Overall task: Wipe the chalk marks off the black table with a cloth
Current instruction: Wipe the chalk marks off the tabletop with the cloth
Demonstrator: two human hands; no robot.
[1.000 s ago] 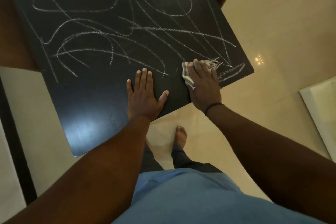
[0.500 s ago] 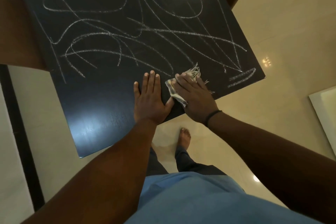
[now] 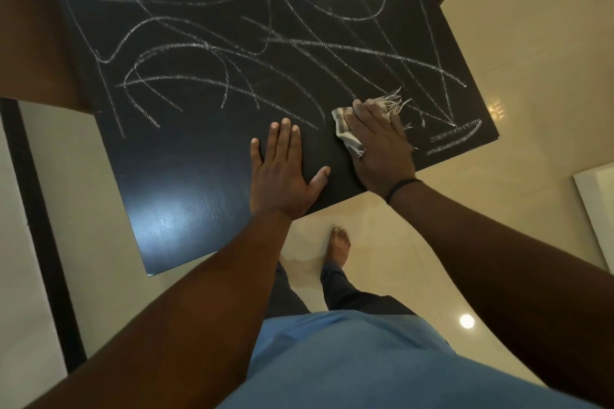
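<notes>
Wiping barely begun: right hand (image 3: 382, 146) presses the cloth (image 3: 347, 133) flat near the surface's (image 3: 186, 196) front right corner; left hand (image 3: 282, 173) rests flat, fingers straight, holding nothing. Chalk marks (image 3: 232, 53) cover most of it; the near strip looks clean.

One black table (image 3: 186, 183), one cloth (image 3: 345, 129), two hands: left hand (image 3: 282, 173), right hand (image 3: 382, 146).
</notes>
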